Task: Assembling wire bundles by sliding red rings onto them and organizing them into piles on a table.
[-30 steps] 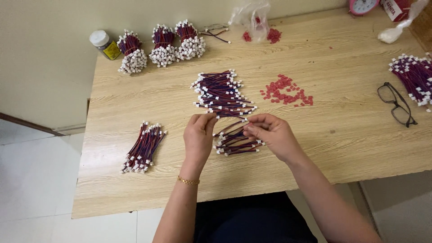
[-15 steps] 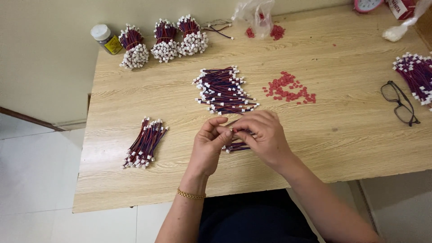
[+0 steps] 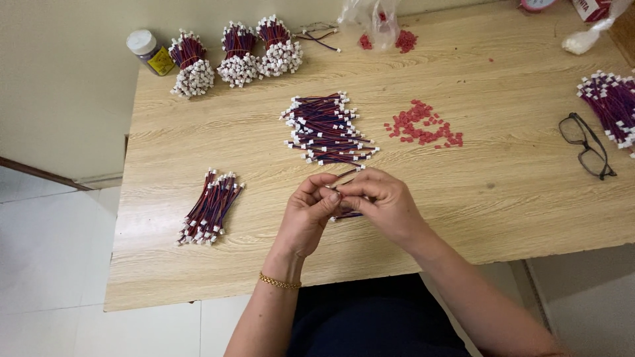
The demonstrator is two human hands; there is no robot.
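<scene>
Both hands meet low on the wooden worktop (image 3: 516, 198), near the person's edge. The left hand (image 3: 305, 215) and the right hand (image 3: 383, 205) are closed fingertip to fingertip around a small bunch of red-and-blue wires (image 3: 345, 215), whose ends poke out above and below the fingers; the bunch is held just over the worktop. At 12 o'clock from the hands, near them, lies a loose pile of the same wires with white plugs (image 3: 325, 129). At 9 o'clock, well apart, sits a neat bundle of wires (image 3: 210, 207) lying at a slant. At 1 o'clock is a scatter of small red pieces (image 3: 424, 125). Along the far edge, at 11 o'clock, stand three tied bundles (image 3: 237, 54) with their white plugs down, and beside them a small jar with a white lid (image 3: 147, 49). At 3 o'clock, far off, lie black glasses (image 3: 585, 145), with another heap of wires (image 3: 612, 106) just beyond them at the worktop's edge.
</scene>
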